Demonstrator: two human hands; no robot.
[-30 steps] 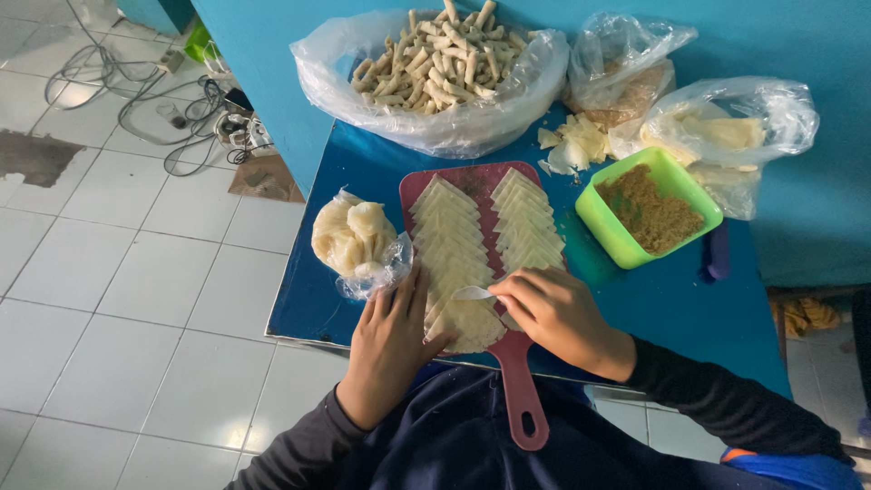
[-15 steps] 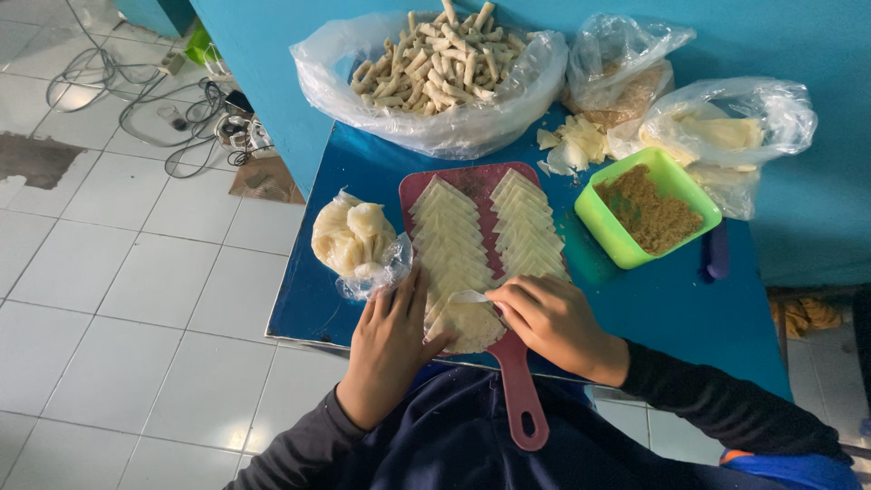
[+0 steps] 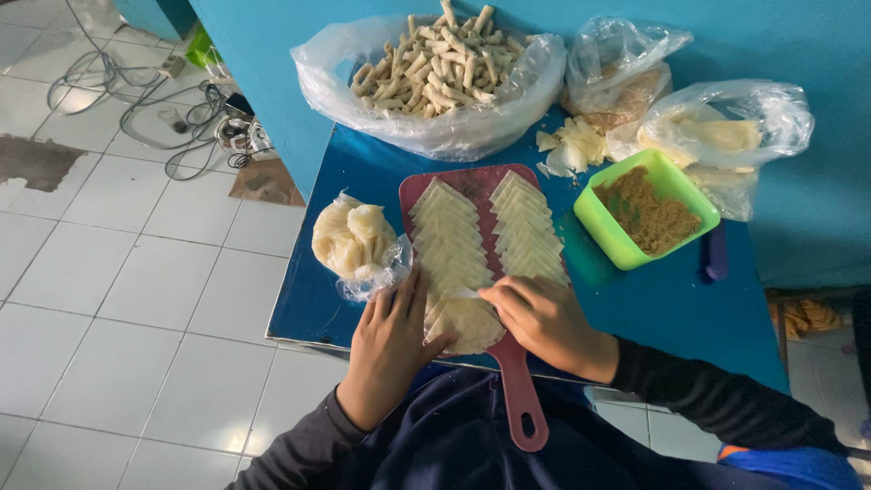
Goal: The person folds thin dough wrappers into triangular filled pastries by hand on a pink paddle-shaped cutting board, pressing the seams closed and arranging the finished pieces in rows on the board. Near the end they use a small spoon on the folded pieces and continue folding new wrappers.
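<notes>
Pinning the nearest wrapper [image 3: 467, 322] flat on the red board [image 3: 472, 186], the left hand [image 3: 390, 340] presses open-fingered while the right hand's [image 3: 544, 318] grip pinches its corner, seemingly to peel it free. Beyond them on the board run two wrapper rows; left sits a dough bag [image 3: 356, 240], right a green tub [image 3: 646, 210], farthest a bag of rolls [image 3: 435, 68].

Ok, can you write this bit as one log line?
left hand: flat on wrapper | right hand: pinching wrapper edge | under: pink board | beside: green tub

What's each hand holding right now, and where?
Right hand pinches the near wrapper's upper edge; left hand lies flat on its left side, gripping nothing.
</notes>
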